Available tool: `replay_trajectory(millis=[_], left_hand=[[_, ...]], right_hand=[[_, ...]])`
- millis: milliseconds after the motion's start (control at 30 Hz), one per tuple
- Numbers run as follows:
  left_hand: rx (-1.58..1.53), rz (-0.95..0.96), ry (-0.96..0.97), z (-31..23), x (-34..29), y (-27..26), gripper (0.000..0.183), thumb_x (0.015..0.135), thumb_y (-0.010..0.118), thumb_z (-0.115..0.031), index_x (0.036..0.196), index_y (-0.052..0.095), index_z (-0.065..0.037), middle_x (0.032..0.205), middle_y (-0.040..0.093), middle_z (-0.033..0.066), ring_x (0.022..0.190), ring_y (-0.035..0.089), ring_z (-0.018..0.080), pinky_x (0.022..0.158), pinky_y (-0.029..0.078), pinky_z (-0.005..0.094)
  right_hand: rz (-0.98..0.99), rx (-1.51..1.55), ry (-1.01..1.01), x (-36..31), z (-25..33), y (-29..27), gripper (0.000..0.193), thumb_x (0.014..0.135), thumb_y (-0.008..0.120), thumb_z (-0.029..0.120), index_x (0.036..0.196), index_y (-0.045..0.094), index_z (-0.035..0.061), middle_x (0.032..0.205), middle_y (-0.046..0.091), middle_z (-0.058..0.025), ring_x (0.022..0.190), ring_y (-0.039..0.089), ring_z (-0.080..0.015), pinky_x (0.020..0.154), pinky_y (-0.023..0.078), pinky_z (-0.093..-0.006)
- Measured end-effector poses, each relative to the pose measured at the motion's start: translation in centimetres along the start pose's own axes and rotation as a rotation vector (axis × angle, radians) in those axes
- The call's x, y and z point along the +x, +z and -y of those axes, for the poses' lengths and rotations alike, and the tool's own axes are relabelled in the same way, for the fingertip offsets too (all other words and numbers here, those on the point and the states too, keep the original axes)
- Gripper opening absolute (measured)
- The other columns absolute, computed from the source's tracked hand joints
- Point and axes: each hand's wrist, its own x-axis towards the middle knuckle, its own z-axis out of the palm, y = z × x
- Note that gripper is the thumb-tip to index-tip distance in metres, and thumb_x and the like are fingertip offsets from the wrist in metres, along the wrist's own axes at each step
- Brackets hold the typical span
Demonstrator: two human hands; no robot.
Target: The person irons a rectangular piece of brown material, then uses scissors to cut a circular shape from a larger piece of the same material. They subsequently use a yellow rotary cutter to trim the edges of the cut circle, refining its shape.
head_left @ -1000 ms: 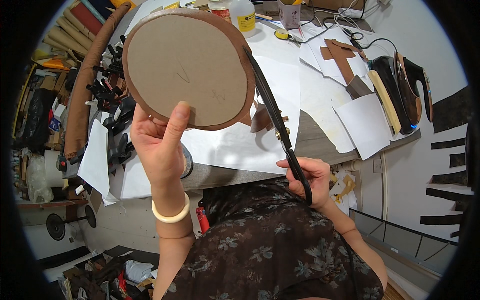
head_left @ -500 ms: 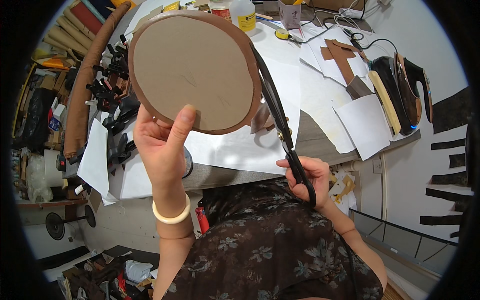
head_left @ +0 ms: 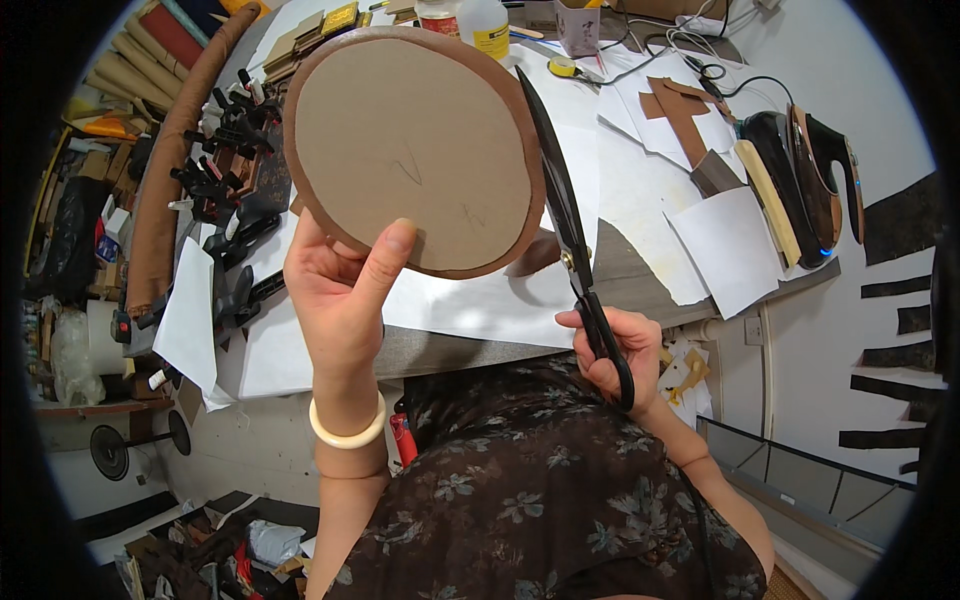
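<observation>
My left hand point(head_left: 345, 285) pinches the lower edge of a roughly oval brown leather piece, its thumb in front and its fingers behind. A beige backing point(head_left: 415, 130) with thin pencil marks covers most of this face, leaving a brown leather rim point(head_left: 537, 150) around it. My right hand point(head_left: 630, 350) grips the handles of long black scissors point(head_left: 572, 225). Their blades point up beside the right edge of the leather and look closed or nearly so; I cannot tell whether they touch it. Behind the scissors, a small brown scrap point(head_left: 535, 255) lies on white paper.
Black-handled tools point(head_left: 235, 225) crowd the table's left side, by a long brown roll point(head_left: 180, 190). Bottles point(head_left: 487, 30), a cup point(head_left: 579, 28) and yellow tape point(head_left: 563, 67) stand at the back. To the right are loose paper point(head_left: 735, 250), brown cutouts point(head_left: 680, 115) and an iron point(head_left: 825, 180).
My left hand has shifted the leather piece right and slightly down, turning it a little. The scissors' blades have swung slightly right with it, while my right hand has barely moved.
</observation>
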Motion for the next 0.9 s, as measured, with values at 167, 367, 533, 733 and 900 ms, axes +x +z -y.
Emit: replay_trajectory(millis=[167,367,533,733,900], left_hand=[[0.018,0.000,0.005,0.0,0.0,-0.1,0.042,0.087,0.067,0.001,0.125,0.048,0.006,0.103,0.069,0.0126,0.090,0.067,0.0121,0.081,0.051,0.0228],[-0.002,-0.002,0.051,-0.2,0.5,-0.3,0.053,0.087,0.066,0.003,0.134,0.042,0.007,0.105,0.069,0.0133,0.092,0.066,0.0131,0.083,0.051,0.0250],[0.007,0.009,0.065,-0.4,0.5,-0.8,0.054,0.088,0.065,0.003,0.136,0.041,0.007,0.106,0.068,0.0129,0.094,0.066,0.0130,0.086,0.050,0.0250],[-0.003,-0.021,0.063,-0.7,0.6,-1.0,0.054,0.088,0.066,0.003,0.135,0.041,0.006,0.102,0.070,0.0131,0.091,0.066,0.0119,0.085,0.048,0.0232],[-0.010,-0.044,0.061,-1.0,0.6,-0.9,0.052,0.088,0.066,0.001,0.134,0.042,0.006,0.100,0.070,0.0132,0.091,0.066,0.0117,0.086,0.048,0.0236]], right_hand=[[-0.011,-0.003,0.010,-0.1,0.2,0.0,0.044,0.081,0.073,0.008,0.118,0.059,-0.0127,0.071,0.050,0.0038,0.062,0.043,-0.0019,0.054,0.035,-0.0186],[-0.009,0.012,0.015,-0.1,0.2,0.0,0.046,0.082,0.076,0.011,0.117,0.059,-0.0127,0.072,0.050,0.0036,0.062,0.044,-0.0020,0.055,0.035,-0.0185],[-0.007,-0.006,0.014,-0.2,0.2,0.0,0.049,0.082,0.078,0.016,0.118,0.059,-0.0122,0.073,0.051,0.0034,0.064,0.045,-0.0019,0.056,0.035,-0.0181],[0.009,-0.064,-0.003,-0.1,0.5,0.0,0.049,0.082,0.078,0.018,0.117,0.061,-0.0109,0.073,0.052,0.0036,0.064,0.045,-0.0016,0.056,0.035,-0.0178],[0.008,-0.083,-0.011,-0.1,0.5,0.0,0.048,0.083,0.078,0.019,0.117,0.061,-0.0100,0.073,0.052,0.0038,0.063,0.045,-0.0015,0.055,0.035,-0.0176]])
